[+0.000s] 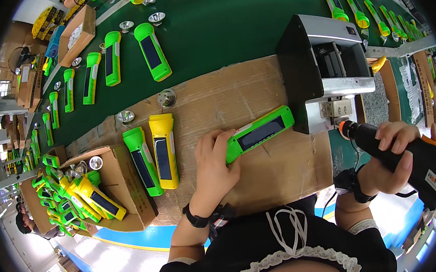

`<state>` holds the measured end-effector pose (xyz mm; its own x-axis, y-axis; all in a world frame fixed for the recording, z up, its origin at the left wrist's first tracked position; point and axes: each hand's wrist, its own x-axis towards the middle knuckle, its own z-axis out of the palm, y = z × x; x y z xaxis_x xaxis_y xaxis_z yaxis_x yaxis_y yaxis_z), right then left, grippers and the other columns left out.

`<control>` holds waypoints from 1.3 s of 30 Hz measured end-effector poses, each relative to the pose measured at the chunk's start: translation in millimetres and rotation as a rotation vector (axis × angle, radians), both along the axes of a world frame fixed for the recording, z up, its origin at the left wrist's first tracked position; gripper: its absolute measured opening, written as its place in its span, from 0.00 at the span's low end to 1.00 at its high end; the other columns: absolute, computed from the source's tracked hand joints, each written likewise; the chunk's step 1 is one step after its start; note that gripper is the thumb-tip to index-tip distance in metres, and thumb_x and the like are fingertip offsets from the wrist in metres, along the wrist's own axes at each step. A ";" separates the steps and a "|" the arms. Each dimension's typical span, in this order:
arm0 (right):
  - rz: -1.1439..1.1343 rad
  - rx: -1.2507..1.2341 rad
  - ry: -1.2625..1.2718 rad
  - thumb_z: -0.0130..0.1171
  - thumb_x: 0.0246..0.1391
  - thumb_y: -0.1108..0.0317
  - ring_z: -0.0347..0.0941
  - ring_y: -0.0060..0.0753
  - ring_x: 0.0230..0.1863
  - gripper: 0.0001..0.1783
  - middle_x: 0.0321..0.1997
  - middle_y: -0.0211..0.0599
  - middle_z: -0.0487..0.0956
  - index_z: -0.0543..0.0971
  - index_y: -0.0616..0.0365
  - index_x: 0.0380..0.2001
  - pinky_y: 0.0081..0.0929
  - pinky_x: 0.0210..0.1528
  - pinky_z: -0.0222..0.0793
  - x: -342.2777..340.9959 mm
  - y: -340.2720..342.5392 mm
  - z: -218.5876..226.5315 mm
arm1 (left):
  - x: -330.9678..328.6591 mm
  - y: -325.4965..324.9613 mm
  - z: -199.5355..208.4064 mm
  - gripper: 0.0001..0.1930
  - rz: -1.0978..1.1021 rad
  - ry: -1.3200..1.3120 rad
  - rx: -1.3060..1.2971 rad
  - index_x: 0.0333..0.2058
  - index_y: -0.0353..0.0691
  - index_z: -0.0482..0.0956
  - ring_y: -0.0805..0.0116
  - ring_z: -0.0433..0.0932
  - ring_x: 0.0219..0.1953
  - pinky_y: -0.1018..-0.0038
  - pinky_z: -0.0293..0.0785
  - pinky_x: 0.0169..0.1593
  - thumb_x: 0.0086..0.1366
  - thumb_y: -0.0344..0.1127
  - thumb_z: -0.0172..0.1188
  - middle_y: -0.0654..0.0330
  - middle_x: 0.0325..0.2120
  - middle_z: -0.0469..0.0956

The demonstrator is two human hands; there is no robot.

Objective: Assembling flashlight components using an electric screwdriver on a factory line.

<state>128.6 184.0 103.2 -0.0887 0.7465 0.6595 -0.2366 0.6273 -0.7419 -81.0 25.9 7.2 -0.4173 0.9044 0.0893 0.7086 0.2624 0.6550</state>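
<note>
Green flashlight (261, 133) held at the counter (220, 29)

At the left, green flashlights (92, 79) lay in a row toward the counter's far edge, with silver reflectors (156, 18) beside them. An open carton (133, 190) stood by the near edge, filled with more green and yellow pieces. To its right, a yellow flashlight (166, 155) and a green neighbour (143, 164) lay side by side on a cardboard sheet (215, 98), which ran along the counter's near edge.

The left hand (213, 161) was partly closed over the near end of the green flashlight, fingers above and thumb below. That flashlight lay slantwise on the sheet, its dark panel upward and its other end just beside a black-and-silver machine (299, 74) at the sheet's right edge.

At the right, the right hand (395, 146) was closed around a black power tool (424, 159), its orange nose toward the machine. Contact between them could not be determined.
</note>
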 end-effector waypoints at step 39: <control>0.499 0.027 0.110 0.61 0.46 0.64 0.71 0.29 0.18 0.34 0.23 0.29 0.72 0.56 0.50 0.53 0.26 0.20 0.72 -68.5 -97.5 -25.0 | 16.1 -26.3 -13.7 0.20 -0.182 -0.084 0.091 0.38 0.39 0.72 0.54 0.67 0.43 0.63 0.62 0.46 0.42 0.28 0.63 0.54 0.36 0.70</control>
